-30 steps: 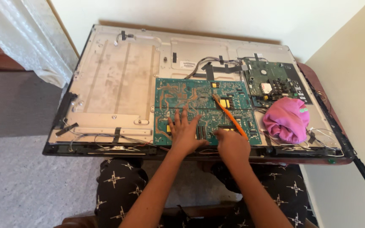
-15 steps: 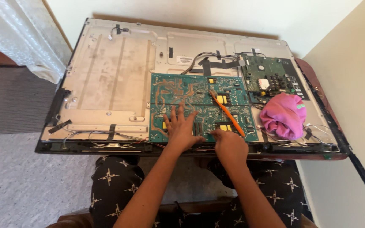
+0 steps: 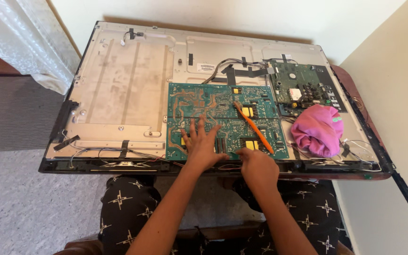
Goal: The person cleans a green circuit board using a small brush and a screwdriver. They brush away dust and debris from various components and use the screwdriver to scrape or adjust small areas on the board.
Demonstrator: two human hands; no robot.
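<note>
A flat television (image 3: 119, 94) lies face down with its back cover off, showing a metal chassis. At its middle sits a large green circuit board (image 3: 199, 101). My left hand (image 3: 200, 147) lies flat on the board's lower part, fingers spread and holding nothing. My right hand (image 3: 259, 169) rests at the board's bottom edge, fingers curled together and fingertips touching the board; whether they pinch something small is hidden. An orange-handled screwdriver (image 3: 253, 127) lies diagonally on the board just above my right hand, apart from it.
A smaller green board (image 3: 303, 87) with cables sits at the upper right. A pink cloth (image 3: 318, 130) lies bunched at the right. A wall (image 3: 393, 94) stands close on the right, a white curtain (image 3: 20, 38) hangs at the upper left, and grey carpet (image 3: 15, 198) lies below.
Both hands stay in the same spots on the board. Only the view has shifted a little.
</note>
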